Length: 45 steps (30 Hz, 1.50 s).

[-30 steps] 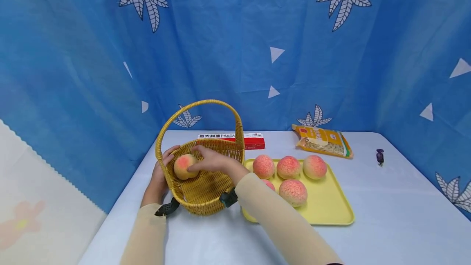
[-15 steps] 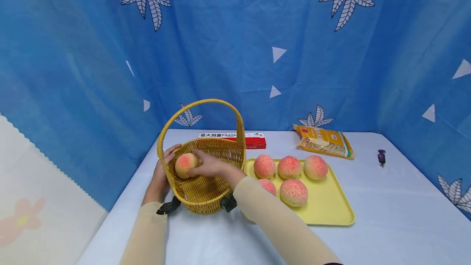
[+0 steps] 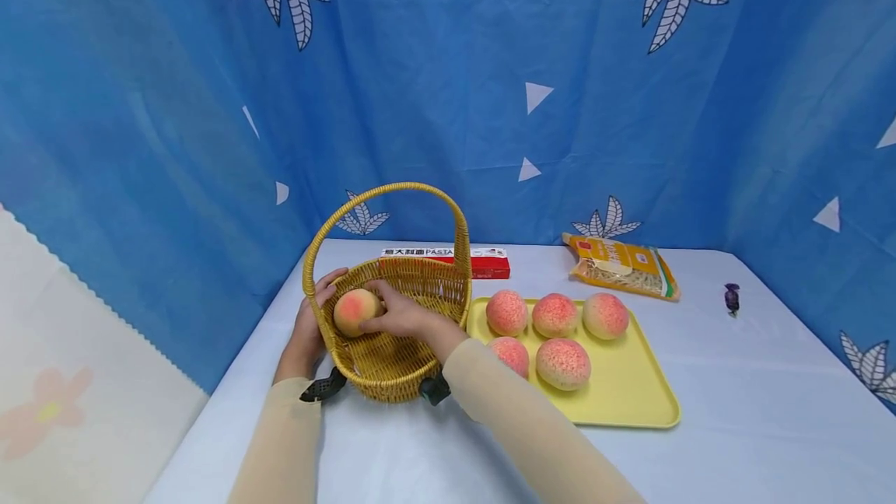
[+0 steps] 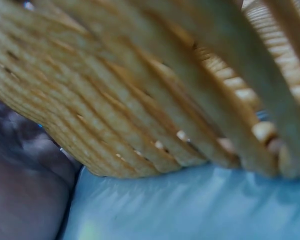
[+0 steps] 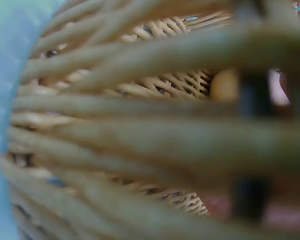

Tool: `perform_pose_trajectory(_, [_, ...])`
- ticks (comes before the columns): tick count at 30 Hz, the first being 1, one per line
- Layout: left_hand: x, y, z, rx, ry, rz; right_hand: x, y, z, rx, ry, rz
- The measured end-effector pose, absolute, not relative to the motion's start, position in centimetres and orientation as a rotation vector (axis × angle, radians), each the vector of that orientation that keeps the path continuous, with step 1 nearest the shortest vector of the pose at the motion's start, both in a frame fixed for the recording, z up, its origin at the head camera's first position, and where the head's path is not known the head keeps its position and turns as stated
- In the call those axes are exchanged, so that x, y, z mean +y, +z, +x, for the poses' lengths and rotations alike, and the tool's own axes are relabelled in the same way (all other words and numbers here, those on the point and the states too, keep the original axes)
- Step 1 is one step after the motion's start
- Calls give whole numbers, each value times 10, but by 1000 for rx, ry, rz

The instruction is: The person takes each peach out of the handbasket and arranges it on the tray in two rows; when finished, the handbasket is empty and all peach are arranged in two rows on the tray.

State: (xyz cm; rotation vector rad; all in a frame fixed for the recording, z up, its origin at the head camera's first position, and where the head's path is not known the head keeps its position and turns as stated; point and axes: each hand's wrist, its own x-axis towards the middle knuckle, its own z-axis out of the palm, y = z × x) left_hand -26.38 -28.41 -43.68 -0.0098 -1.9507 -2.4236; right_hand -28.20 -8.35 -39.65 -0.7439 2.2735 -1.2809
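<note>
A yellow woven basket with a tall arched handle stands on the left of the table. Inside it, at the left, sits a peach, yellow with a red blush. My right hand reaches over the basket's right rim and holds this peach, thumb on the near side and fingers behind. My left hand grips the basket's left rim from outside; part of that hand is hidden by the rim. In the left wrist view the woven wall fills most of the picture. Through the weave, the right wrist view shows a bit of peach.
A yellow tray bearing several pink peaches lies right of the basket, partly under my right sleeve. Behind are a red pasta box and an orange-yellow bag of pasta. A small purple wrapped candy lies far right.
The head view has shifted slightly, so everything sits a little further right and higher. Both hands, the basket and the peach in it keep nearly the same arrangement.
</note>
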Motion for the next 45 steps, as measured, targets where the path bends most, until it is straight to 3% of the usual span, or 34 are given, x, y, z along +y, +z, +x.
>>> perform_pose_trajectory(20, [-292, -445, -265, -1943, -2403, -9, -86, -403, -280, 2395, -1182, -754])
perform_pose_trajectory(30, [-291, -450, -272, -1946, -2394, 22, -86, -403, -283, 2529, -952, -908])
perform_pose_trajectory(45, [-287, -445, -274, -1926, -2446, 30, -81, -405, -284, 2468, -1091, -891])
